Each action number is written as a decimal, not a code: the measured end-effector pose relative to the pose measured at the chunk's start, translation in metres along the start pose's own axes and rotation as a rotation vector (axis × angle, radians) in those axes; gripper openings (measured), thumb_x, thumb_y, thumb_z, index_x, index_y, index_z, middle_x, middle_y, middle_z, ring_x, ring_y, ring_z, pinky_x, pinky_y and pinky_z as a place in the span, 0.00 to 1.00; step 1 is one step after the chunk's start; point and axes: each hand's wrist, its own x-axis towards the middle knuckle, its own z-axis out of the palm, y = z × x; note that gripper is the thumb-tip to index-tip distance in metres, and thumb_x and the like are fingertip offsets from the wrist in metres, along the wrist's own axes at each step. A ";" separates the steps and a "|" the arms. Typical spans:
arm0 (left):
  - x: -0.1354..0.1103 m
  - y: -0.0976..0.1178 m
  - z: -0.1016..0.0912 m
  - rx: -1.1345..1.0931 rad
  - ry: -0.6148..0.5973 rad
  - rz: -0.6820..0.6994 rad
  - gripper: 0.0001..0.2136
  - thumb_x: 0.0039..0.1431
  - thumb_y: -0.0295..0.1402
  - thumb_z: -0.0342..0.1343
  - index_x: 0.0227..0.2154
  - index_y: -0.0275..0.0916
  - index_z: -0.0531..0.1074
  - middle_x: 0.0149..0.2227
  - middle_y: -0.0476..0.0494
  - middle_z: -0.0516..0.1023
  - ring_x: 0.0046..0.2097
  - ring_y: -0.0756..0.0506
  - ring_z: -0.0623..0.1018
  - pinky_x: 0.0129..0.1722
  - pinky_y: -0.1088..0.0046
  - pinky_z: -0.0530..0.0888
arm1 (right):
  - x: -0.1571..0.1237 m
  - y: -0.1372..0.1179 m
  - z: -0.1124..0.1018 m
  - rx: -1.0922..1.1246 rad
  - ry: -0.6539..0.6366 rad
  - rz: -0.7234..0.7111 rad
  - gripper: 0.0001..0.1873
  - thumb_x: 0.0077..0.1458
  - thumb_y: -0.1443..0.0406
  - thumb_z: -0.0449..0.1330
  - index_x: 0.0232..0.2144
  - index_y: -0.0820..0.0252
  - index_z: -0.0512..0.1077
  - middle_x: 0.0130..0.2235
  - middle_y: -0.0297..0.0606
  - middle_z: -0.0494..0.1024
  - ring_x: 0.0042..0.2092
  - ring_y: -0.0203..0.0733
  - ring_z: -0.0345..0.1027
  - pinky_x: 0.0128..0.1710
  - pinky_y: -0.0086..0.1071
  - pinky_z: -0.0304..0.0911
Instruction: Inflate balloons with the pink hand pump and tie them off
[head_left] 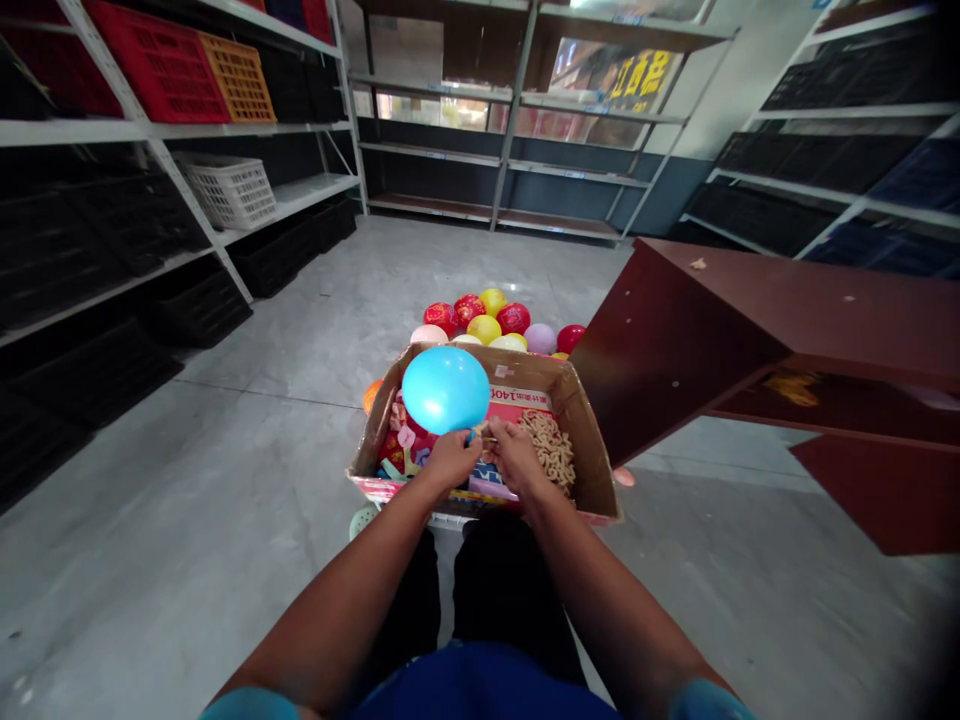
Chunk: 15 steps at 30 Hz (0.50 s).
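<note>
A blown-up blue balloon (445, 388) is over the left part of an open cardboard box (596, 450). My left hand (454, 456) is closed on the balloon's neck, just below its round body. Right beside it, my right hand (514, 454) has its fingers pinched near the neck; a thin tan strand seems to run between the hands, though its kind is unclear. Small curled tan pieces (549, 445) lie heaped at the right in the box. Flat, uninflated balloons (406, 438) in several colours lie at its left.
Several inflated balloons (484, 328) rest on the floor behind the box. To the right stands a dark red wooden piece of furniture (652, 330). Shelves with crates (161, 65) line the left, and a metal rack (517, 100) stands at the back.
</note>
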 end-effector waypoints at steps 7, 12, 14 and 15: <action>0.003 -0.014 0.002 0.191 0.008 0.114 0.11 0.58 0.31 0.46 0.36 0.37 0.73 0.41 0.35 0.77 0.45 0.40 0.75 0.47 0.65 0.67 | -0.006 -0.002 0.006 -0.106 -0.117 0.016 0.16 0.36 0.55 0.69 0.21 0.60 0.71 0.22 0.31 0.74 0.25 0.34 0.65 0.28 0.29 0.63; -0.005 -0.022 0.003 0.125 -0.021 0.167 0.09 0.54 0.33 0.53 0.37 0.38 0.73 0.37 0.37 0.77 0.43 0.39 0.75 0.46 0.64 0.68 | 0.018 -0.018 0.000 -0.146 -0.030 -0.093 0.13 0.41 0.58 0.65 0.19 0.59 0.67 0.20 0.28 0.71 0.23 0.31 0.62 0.28 0.26 0.62; -0.008 -0.025 0.003 0.155 -0.033 0.165 0.09 0.55 0.33 0.51 0.36 0.39 0.73 0.37 0.38 0.77 0.41 0.40 0.76 0.45 0.64 0.68 | 0.036 -0.033 -0.005 -0.205 0.037 -0.155 0.11 0.43 0.58 0.63 0.21 0.58 0.68 0.21 0.29 0.72 0.24 0.34 0.65 0.28 0.28 0.63; -0.009 -0.026 0.003 0.170 -0.047 0.178 0.09 0.56 0.32 0.50 0.36 0.39 0.74 0.37 0.39 0.77 0.40 0.40 0.76 0.44 0.65 0.69 | 0.047 -0.043 -0.008 -0.229 0.072 -0.186 0.11 0.43 0.58 0.63 0.21 0.58 0.67 0.21 0.29 0.72 0.24 0.34 0.66 0.28 0.29 0.64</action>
